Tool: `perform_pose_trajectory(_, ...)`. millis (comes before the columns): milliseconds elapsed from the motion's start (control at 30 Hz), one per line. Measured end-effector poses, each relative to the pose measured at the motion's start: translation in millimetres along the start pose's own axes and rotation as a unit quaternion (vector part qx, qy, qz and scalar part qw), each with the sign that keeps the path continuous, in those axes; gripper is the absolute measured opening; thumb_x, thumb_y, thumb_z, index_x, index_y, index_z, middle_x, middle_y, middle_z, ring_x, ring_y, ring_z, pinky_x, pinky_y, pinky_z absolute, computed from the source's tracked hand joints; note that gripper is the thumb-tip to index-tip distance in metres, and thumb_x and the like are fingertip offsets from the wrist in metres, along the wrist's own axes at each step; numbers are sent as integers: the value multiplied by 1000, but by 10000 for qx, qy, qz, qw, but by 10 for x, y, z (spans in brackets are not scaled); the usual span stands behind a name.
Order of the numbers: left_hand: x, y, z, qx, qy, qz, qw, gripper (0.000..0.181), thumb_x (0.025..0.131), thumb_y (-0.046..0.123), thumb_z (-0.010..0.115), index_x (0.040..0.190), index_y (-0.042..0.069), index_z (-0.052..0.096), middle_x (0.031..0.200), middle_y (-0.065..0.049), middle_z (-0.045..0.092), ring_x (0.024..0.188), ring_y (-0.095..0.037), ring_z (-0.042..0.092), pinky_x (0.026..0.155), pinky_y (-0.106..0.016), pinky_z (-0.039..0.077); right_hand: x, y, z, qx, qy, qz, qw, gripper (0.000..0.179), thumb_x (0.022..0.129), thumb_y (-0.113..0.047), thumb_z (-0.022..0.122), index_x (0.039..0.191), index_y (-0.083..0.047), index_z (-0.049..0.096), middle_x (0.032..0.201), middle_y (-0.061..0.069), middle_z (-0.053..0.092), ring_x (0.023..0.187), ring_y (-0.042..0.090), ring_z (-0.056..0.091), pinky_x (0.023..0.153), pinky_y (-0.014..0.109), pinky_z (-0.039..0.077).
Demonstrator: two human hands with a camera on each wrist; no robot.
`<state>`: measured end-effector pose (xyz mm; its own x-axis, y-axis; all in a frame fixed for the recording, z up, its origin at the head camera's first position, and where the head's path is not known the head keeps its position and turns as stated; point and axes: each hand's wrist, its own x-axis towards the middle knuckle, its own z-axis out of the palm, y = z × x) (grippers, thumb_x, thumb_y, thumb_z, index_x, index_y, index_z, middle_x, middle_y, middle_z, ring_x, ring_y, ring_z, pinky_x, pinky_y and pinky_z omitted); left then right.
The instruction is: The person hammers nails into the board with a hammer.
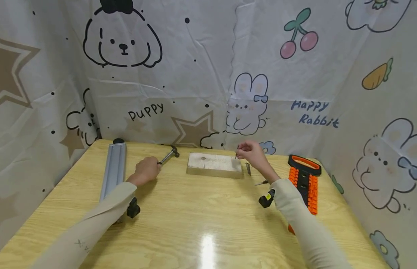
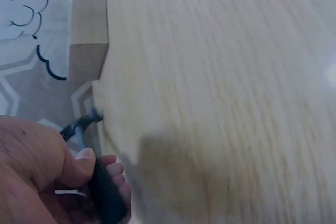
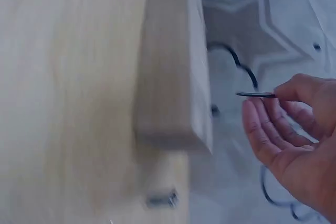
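Note:
My left hand (image 1: 146, 171) grips a claw hammer (image 1: 168, 155) by its dark handle (image 2: 107, 195), the metal head pointing away to the right. Between thumb and fingertips, my right hand (image 1: 252, 152) pinches a nail (image 3: 256, 95), tip downward in the head view. That nail is held just above the right end of a wooden block (image 1: 213, 163), which lies flat near the table's back edge. In the right wrist view the block (image 3: 168, 61) appears to the left of the nail. A few loose nails (image 1: 248, 169) lie beside the block's right end.
A long grey metal piece (image 1: 113, 164) lies along the table's left side. At the right is an orange and black ridged board with a handle (image 1: 304, 183), partly behind my right forearm. A small dark-tipped item (image 1: 261, 183) lies near my right wrist. Printed cloth hangs behind the table (image 1: 181, 209).

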<state>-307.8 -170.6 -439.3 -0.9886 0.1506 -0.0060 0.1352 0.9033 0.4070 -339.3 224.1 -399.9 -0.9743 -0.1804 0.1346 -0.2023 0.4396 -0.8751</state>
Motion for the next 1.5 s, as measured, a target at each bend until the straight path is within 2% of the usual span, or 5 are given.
perform_pose_trajectory(167, -49, 21, -84, -362, 589, 554, 9961, 24, 106, 8, 60, 91, -5, 73, 76, -13, 66, 62, -22, 52, 57, -38, 44, -10, -42, 329, 821, -270, 74, 9962, 24, 102, -1, 67, 121, 13, 65, 118, 31, 70, 91, 17, 75, 93, 45, 60)
perform_pose_trajectory(300, -19, 84, -129, -952, 717, 928, 9885, 22, 108, 2, 53, 100, -11, 70, 92, -22, 70, 77, -29, 61, 71, -44, 51, 19, -75, 507, 1109, -141, 83, 9937, 23, 100, 0, 68, 119, 13, 66, 117, 29, 71, 92, 16, 74, 94, 44, 60)
perform_pose_trajectory(667, 27, 155, -131, -1801, 234, 1273, 9751, 23, 111, 7, 50, 105, -10, 64, 87, -17, 60, 67, -18, 44, 61, -29, 38, 205, -20, 859, 750, 164, -363, 9964, 19, 99, -1, 70, 114, 11, 69, 111, 28, 73, 95, 32, 74, 89, 41, 62)
perform_pose_trajectory(1267, 46, 289, -148, -1758, 379, 1321, 9748, 25, 111, 12, 52, 88, 3, 58, 78, -7, 48, 62, -17, 40, 60, -31, 36, 185, 8, 957, 413, 353, -604, 9967, 12, 98, 0, 71, 107, 7, 72, 104, 21, 74, 92, 27, 72, 84, 29, 60)
perform_pose_trajectory(1500, 59, 295, -127, -1745, 500, 1387, 9736, 25, 111, 11, 52, 88, 2, 59, 78, -8, 48, 62, -18, 40, 60, -32, 36, 166, -31, 957, 410, 333, -628, 9966, 14, 99, -1, 70, 109, 7, 71, 107, 23, 73, 95, 32, 72, 90, 36, 60)
